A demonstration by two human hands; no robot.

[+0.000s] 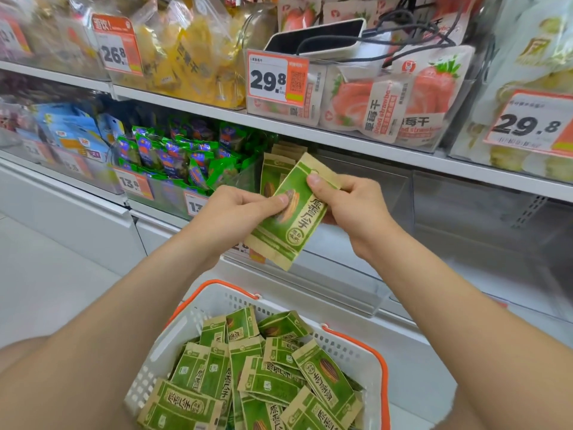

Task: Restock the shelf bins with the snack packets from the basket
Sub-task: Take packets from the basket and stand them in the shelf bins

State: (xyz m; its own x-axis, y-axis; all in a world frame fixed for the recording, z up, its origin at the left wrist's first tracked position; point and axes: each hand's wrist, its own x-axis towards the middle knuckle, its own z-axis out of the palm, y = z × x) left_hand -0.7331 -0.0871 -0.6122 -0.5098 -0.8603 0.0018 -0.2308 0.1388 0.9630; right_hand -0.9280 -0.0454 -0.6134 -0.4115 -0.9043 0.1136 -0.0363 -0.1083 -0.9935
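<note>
Both hands on one snack packet [294, 225] (green and tan, held tilted, top end up and to the right) in front of the middle shelf. Left hand [245, 212] pinches its left side, thumb on the printed face. Right hand [350, 206] grips the top corner, thumb on the front, fingers curled behind. The hands are close together, with the packet spanning between them. Just behind it, upright packets [274, 175] of the same kind stand at the left end of a clear shelf bin [400, 181]; cannot tell whether the left hand touches the nearest one. Below the arms is a white basket [353, 346] with orange handles [384, 377]. Loose packets [279, 380] of the same kind are piled inside, lying at all angles. Left of the clear bin is a neighbouring bin of shiny green bags [173, 156] with a price tag [133, 183] on its front. On the upper shelf, strawberry packs [387, 100] sit beside a 29.8 tag [277, 77]. A phone [316, 37] lies on top of that bin, and yellow packs [192, 57] are to the left.
</note>
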